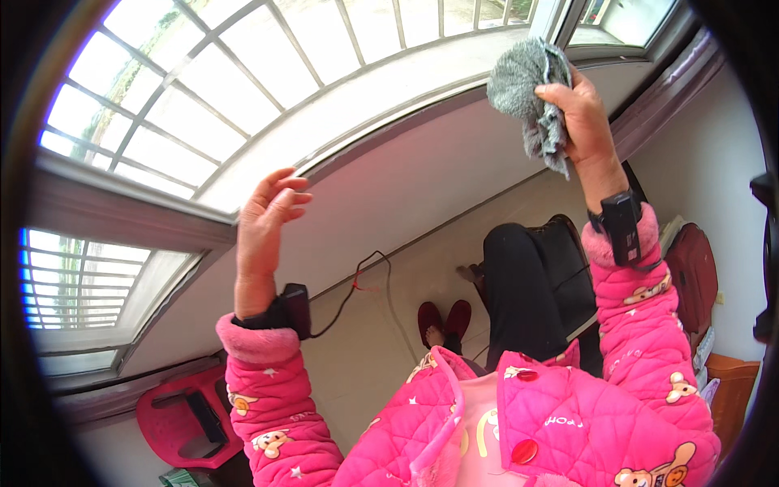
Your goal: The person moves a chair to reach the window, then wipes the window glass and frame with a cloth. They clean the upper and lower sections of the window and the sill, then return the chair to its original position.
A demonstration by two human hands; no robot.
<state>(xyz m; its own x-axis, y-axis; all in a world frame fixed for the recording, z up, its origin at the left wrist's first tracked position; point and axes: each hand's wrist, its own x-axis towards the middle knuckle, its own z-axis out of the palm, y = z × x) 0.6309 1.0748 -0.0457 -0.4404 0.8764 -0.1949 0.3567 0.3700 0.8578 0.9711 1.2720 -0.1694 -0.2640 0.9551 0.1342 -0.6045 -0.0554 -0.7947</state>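
A crumpled grey cleaning cloth (531, 81) is gripped in my right hand (583, 114), raised at the upper right beside the window frame. Part of the cloth hangs down below my fingers. My left hand (268, 211) is lifted in front of the window sill (357, 142), its fingers apart and slightly curled, with nothing in them. Behind both hands runs the wide window with metal bars (215, 36). Each wrist carries a strapped black device; the left one (294, 310) trails a dark cable (357, 282).
A pink plastic chair (158, 414) stands at the lower left. To the right are a black chair (565, 268), a dark red bag (691, 276) and a wooden piece of furniture (730, 394). A purple curtain (661, 105) hangs by the window's right end. My dark red shoes (458, 318) rest on the tiled floor.
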